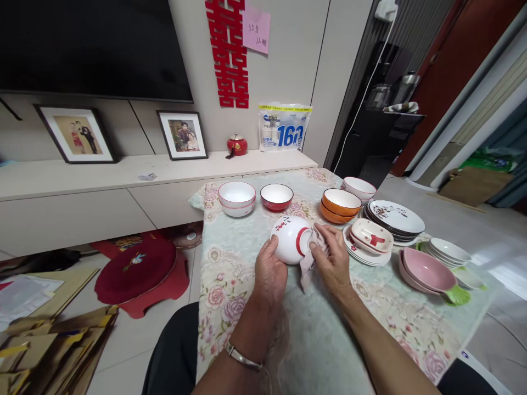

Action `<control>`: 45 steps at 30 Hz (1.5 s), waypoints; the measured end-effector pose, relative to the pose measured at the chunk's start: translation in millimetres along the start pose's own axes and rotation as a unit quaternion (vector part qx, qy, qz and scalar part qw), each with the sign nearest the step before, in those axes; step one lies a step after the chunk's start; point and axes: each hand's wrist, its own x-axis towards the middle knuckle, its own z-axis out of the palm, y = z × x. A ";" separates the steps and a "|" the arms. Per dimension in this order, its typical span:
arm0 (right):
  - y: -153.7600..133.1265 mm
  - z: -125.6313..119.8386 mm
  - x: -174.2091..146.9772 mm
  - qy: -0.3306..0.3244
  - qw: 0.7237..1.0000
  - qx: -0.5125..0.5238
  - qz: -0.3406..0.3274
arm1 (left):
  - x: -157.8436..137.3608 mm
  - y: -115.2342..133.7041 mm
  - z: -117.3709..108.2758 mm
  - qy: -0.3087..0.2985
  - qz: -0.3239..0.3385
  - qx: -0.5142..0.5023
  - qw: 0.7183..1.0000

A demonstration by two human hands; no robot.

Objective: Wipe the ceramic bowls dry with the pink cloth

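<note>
A white bowl (287, 244) with red marks and a red ring round its foot is tipped on its side above the table, its base turned toward the right. My left hand (269, 269) grips it from the lower left, thumb on the outer wall. In my right hand (332, 258) is a pale pinkish cloth (307, 270), pressed against the bowl's foot, with one end hanging down. Just beyond the bowl stand a red bowl (276, 205) with a white inside and two stacked white bowls (237, 211) with red rims.
Orange bowls (335, 215), white plates (397, 222), oblong dishes (373, 236), pink bowls (426, 269) and small white bowls (450, 251) crowd the table's right side. A floral tablecloth (230, 296) covers the table. Behind runs a low cabinet (82, 181); a red stool (138, 269) stands at left.
</note>
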 end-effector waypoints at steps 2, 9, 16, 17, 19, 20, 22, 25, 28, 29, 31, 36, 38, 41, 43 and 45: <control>-3.2 -1.1 0.2 0.008 0.998 -0.035 -0.053 | 0.0 -0.9 0.1 0.003 -0.001 0.001 1.000; -11.1 -6.9 4.1 -0.059 0.990 -0.046 -0.122 | -5.9 0.6 6.7 -0.004 -0.030 0.010 1.000; -7.4 -7.4 6.2 -0.066 0.993 -0.056 -0.085 | -4.2 5.5 10.0 0.024 -0.034 0.002 0.999; -6.4 -6.6 6.0 -0.070 0.992 -0.048 -0.089 | -3.6 6.1 10.0 0.030 -0.033 0.001 0.999; -5.8 -5.3 5.2 -0.075 0.990 -0.037 -0.110 | -3.0 6.8 9.9 0.040 -0.030 -0.004 0.999; -6.2 -5.1 4.8 -0.075 0.989 -0.034 -0.123 | -2.9 6.8 9.8 0.043 -0.030 -0.005 0.999; -8.3 -5.7 4.5 -0.069 0.988 -0.026 -0.138 | -3.2 5.7 9.2 0.041 -0.031 -0.003 0.999; -11.0 -9.0 5.8 -0.061 0.987 -0.015 -0.147 | -4.1 1.7 6.7 0.028 -0.032 0.011 0.999; -8.3 -13.5 9.1 -0.040 0.988 -0.039 -0.143 | -4.7 -2.1 4.5 0.011 -0.028 0.022 0.999; -6.3 -14.9 9.9 -0.032 0.989 -0.055 -0.134 | -4.8 -2.5 4.2 0.010 -0.025 0.024 0.999; -3.0 -16.6 10.3 -0.037 0.990 -0.085 -0.110 | -4.6 -1.6 4.6 0.015 -0.015 0.025 0.999; -8.8 -15.6 5.2 -0.116 0.988 -0.042 -0.093 | -3.3 4.3 6.4 0.039 -0.016 0.006 0.999; -13.8 -15.0 4.6 -0.121 0.985 -0.007 -0.121 | -3.5 4.0 6.0 0.032 -0.033 0.009 0.999; -14.7 -16.4 7.3 -0.091 0.985 -0.011 -0.144 | -4.9 0.2 4.2 0.009 -0.040 0.029 0.999; -11.2 -18.2 9.3 -0.056 0.989 -0.046 -0.129 | -5.7 -2.2 3.1 -0.004 -0.030 0.040 0.999; -8.1 -19.3 9.6 -0.040 0.990 -0.082 -0.109 | -5.6 -2.4 2.4 -0.007 -0.019 0.041 0.999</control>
